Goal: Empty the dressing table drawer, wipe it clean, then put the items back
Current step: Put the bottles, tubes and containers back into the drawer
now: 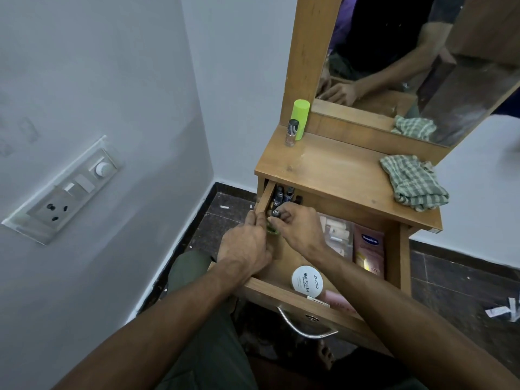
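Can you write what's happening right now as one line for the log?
stage: emptying drawer | both hands at small bottles, back-left corner | right hand pinches one | cloth on tabletop, unused

Dim, even indoor light — soft blur, edges bowed.

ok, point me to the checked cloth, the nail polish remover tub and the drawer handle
checked cloth (pixel 413 182), head view, middle of the crumpled fabric
nail polish remover tub (pixel 307 278), head view, centre of the white lid
drawer handle (pixel 304 329), head view, the curved metal bar
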